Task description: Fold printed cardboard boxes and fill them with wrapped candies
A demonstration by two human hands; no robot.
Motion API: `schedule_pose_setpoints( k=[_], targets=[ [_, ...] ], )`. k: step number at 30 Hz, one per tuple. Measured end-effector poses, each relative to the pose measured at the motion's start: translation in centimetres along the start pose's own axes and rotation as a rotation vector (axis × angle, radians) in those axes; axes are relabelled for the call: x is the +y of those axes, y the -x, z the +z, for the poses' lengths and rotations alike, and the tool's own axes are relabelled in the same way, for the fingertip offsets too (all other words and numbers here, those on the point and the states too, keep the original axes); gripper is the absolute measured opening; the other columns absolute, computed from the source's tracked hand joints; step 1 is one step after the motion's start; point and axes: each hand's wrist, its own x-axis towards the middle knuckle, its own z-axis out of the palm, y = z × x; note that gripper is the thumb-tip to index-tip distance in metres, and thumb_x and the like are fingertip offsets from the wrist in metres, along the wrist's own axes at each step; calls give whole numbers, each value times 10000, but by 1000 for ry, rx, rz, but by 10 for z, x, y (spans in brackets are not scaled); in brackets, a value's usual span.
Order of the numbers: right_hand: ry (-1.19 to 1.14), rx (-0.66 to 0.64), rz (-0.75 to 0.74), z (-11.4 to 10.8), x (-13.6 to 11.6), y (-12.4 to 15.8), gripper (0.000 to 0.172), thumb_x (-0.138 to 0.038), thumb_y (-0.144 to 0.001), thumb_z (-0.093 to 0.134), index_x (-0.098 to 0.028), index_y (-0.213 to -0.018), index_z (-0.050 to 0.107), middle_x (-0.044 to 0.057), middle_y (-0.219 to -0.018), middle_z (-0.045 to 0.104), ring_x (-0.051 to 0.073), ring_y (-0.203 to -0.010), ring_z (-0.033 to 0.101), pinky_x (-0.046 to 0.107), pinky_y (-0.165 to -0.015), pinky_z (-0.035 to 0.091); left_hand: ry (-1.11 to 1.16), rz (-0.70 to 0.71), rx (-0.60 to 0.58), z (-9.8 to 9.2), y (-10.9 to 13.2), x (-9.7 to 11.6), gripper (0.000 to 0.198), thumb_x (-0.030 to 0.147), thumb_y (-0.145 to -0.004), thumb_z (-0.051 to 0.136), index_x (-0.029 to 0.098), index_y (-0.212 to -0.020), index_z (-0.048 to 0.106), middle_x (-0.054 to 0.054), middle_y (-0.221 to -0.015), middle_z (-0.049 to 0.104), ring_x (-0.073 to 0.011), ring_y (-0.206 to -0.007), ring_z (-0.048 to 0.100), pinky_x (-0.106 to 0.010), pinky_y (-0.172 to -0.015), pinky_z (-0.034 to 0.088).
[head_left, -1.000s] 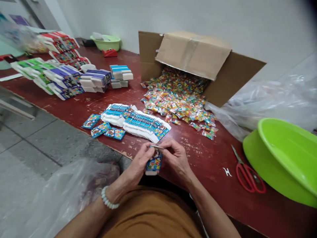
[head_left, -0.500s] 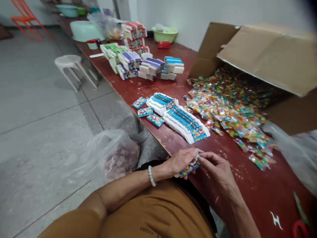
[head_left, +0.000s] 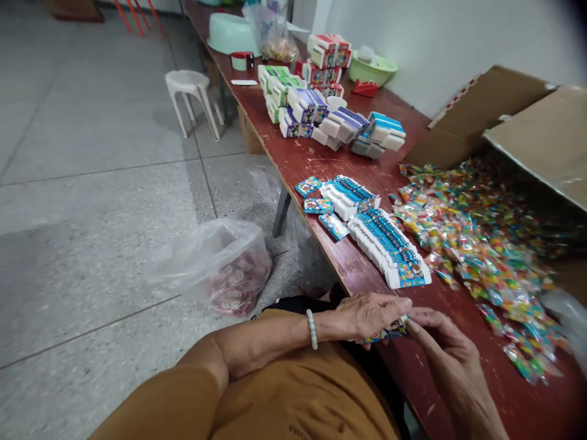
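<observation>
Left hand (head_left: 371, 315), right hand (head_left: 447, 348) — pinching card (head_left: 387, 331)

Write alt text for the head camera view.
The left hand and right hand pinch a small blue printed card over a red table. Colourful plastic packets spill from a cardboard box on the right, and stacks of printed boxes stand farther along.

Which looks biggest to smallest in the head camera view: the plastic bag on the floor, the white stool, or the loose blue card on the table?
1. Plastic bag on the floor
2. White stool, though it stands farther away, so its real size is unsure
3. Loose blue card
</observation>
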Motion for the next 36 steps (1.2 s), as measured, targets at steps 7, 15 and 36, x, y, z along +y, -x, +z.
schedule_pose_setpoints(
  k=[7, 15, 36],
  targets=[
    [182, 84, 38, -1, -5, -4, 336, -486, -605, 862, -219, -789, 775, 61, -783, 739, 208, -697, 679, 270, -625, 604, -514, 58, 7, -4, -1, 4, 508, 483, -961, 272, 286, -1174, 689, 15, -665, 617, -108, -363, 490, -275, -516, 409],
    [149, -36, 19, 6, -8, -15, 272, -477, -652, 839, -225, -738, 784, 78, -784, 740, 235, -699, 694, 289, -641, 610, -438, 109, -98, -15, 7, 6, 665, 641, -949, 212, 272, -1318, 624, -75, -949, 689, -109, -376, 518, -254, -390, 411],
    [40, -100, -119, 30, -10, -15, 402, -373, -836, 734, -273, -1221, 670, 33, -1023, 687, 169, -806, 614, 280, -705, 511, 379, -69, -4, -11, 5, 11, 434, 511, -878, 654, 253, -1219, 576, -37, -1020, 716, -169, -844, 691, -257, -706, 549]
  ],
)
